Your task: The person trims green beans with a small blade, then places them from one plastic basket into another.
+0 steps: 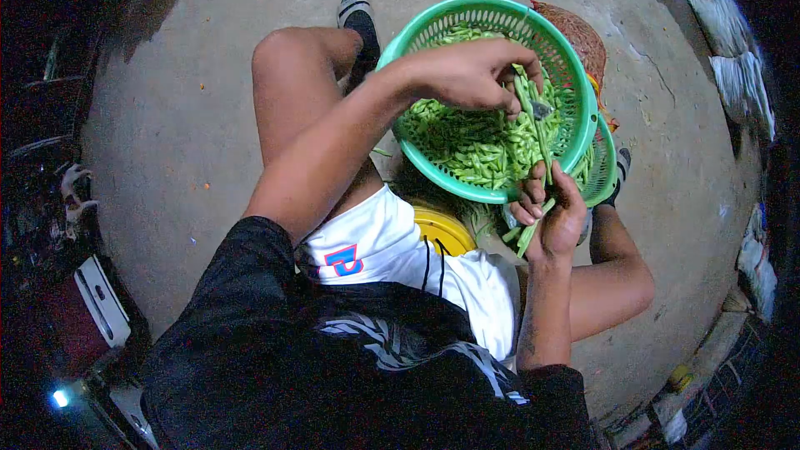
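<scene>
My left hand (479,73) reaches over a round green plastic basket (457,187), its fingers pinched at the upper end of long green beans (537,129). My right hand (557,218) is closed around the lower part of these beans at the basket's near right rim. Bean ends stick out below my fingers. Inside the basket lies a heap of broken green bean pieces (487,158). A small dark grey item (542,110) shows beside my left fingertips; I cannot make out what it is.
A second green basket (604,175) with beans stands partly under the first. Behind is a reddish mesh sack (575,33). A yellow round tub or stool (446,229) shows between my legs. White bags (742,87) lie at the right edge of the concrete floor (183,158).
</scene>
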Demonstrator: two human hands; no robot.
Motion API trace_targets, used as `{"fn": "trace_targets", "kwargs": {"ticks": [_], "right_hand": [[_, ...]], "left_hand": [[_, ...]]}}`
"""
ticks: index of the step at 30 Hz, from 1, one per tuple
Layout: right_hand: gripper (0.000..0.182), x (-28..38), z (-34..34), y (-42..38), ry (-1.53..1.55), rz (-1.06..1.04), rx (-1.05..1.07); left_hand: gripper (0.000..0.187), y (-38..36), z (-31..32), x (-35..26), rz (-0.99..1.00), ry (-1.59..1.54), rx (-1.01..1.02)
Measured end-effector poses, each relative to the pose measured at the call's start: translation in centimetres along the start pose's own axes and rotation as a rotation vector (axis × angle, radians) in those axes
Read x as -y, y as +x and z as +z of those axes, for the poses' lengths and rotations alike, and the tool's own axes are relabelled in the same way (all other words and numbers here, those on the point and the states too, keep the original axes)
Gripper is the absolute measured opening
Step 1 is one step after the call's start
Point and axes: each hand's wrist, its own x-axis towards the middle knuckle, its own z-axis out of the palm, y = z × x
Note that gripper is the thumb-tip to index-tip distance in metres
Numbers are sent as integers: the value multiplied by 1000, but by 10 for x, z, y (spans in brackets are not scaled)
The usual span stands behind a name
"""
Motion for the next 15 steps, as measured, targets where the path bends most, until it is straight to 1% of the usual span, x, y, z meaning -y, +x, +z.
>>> {"fn": "trace_targets", "kwargs": {"ticks": [1, 3, 4, 5, 7, 9, 11, 12, 13, 15], "right_hand": [[30, 1, -5, 0, 34, 13, 39], [29, 2, -7, -2, 68, 26, 76], [28, 4, -5, -5, 69, 30, 21], [26, 5, -4, -7, 69, 33, -32], [25, 4, -9, -6, 84, 31, -13], [25, 3, -11, -6, 64, 16, -12], [25, 1, -6, -6, 47, -12, -35], [25, 0, -4, -6, 26, -32, -59], [25, 1, -4, -6, 24, -28, -66], [26, 2, -6, -9, 51, -33, -51]], "left_hand": [[39, 1, 1, 2, -1, -1, 0], [38, 5, 0, 12, 23, -169, 29], [36, 9, -7, 17, 145, -33, 24], [36, 8, -12, 23, 144, -32, 23], [33, 4, -22, 21, -43, -246, -31], [32, 5, -14, 13, -26, -239, -24], [32, 6, 3, 0, 3, -45, 23], [34, 9, 11, 5, -53, -219, 127], [34, 11, 11, 14, -55, -226, 127], [34, 18, 1, 31, 99, -87, 27]]}}
